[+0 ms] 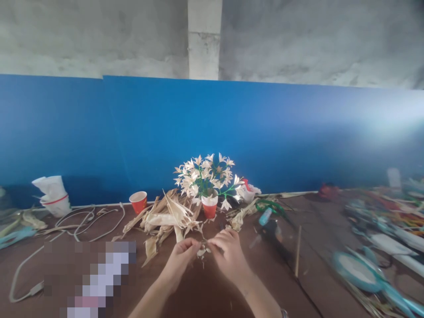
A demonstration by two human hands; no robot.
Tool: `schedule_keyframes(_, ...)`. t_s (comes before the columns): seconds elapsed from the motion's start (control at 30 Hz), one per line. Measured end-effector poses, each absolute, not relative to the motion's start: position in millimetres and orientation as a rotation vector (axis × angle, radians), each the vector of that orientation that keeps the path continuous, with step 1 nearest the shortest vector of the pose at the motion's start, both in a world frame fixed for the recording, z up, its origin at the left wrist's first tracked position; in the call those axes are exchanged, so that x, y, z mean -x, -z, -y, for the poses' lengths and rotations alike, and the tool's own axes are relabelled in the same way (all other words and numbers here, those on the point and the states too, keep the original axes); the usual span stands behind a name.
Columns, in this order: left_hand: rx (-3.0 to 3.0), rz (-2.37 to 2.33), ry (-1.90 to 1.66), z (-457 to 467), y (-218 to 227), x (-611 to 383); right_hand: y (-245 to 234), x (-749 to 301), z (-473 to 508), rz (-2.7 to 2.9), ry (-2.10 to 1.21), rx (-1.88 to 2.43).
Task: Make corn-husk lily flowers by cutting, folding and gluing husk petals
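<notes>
Above the front middle of the table, my left hand (pixel 181 258) and my right hand (pixel 230 254) are close together, thumbs and fingers pinched. Something small and thin seems to be between the fingertips, too fine to make out. Small pale scraps (pixel 203 251) show just beneath the fingertips. Beyond my left hand lies a heap of dry, corn-husk-like leaves (pixel 165 221). Behind both hands, a red and white paper cup (pixel 210 207) holds a bunch of cream flowers (pixel 205 172) on green stems.
A red paper cup (pixel 138 202) and a white cable (pixel 77 225) are on the left. To the right are a blurred dark tool (pixel 274 234), a thin stick (pixel 298 251), a teal tape roll (pixel 357 270) and tangled strips. A blue panel (pixel 149 132) closes off the back.
</notes>
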State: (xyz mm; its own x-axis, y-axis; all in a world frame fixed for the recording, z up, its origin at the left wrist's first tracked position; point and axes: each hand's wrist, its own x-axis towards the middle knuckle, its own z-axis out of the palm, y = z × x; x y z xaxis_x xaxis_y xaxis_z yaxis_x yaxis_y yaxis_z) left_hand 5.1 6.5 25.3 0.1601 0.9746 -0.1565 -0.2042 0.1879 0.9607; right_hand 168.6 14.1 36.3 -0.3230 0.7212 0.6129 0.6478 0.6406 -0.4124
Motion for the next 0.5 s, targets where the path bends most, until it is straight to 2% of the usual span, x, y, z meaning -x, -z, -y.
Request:
schedule_keyframes(0.23, -1.017, -1.104, -1.284, -7, -26, -8, -29, -158, -8, 2.068, -0.203, 1.097)
schedule_keyframes(0.5, -0.717, -0.937, -1.232, -4, -23, -12, -28, -156, -5, 1.972, -0.438, 1.088)
